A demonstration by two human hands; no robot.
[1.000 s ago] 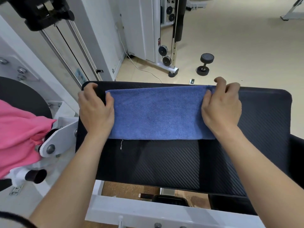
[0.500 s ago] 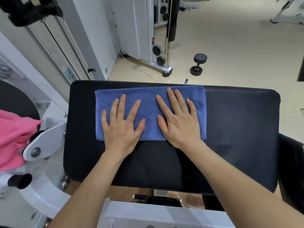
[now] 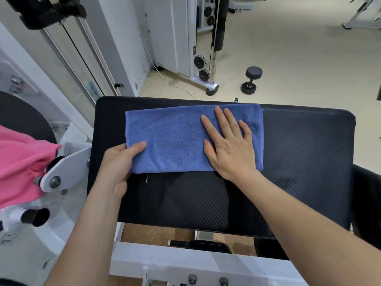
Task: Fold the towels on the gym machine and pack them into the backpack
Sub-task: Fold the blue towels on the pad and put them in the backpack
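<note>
A blue towel [image 3: 173, 139], folded into a long strip, lies flat on the black padded seat [image 3: 305, 153] of the gym machine. My left hand [image 3: 117, 162] pinches the towel's near left corner, thumb on top and fingers underneath. My right hand [image 3: 228, 141] lies flat on the right half of the towel with straight spread fingers, pressing it onto the pad. A pink towel [image 3: 18, 162] hangs over a machine part at the left edge. No backpack is in view.
The machine's white frame [image 3: 185, 263] runs below the seat. A white pivot arm [image 3: 64, 170] sits between the pink towel and the seat. On the floor behind stand a black dumbbell [image 3: 250, 80] and a cable machine [image 3: 206, 38].
Both hands first held the towel's ends, then pressed flat on it. Now my left hand has slid to the near left corner and taken hold of it; my right hand stays flat.
</note>
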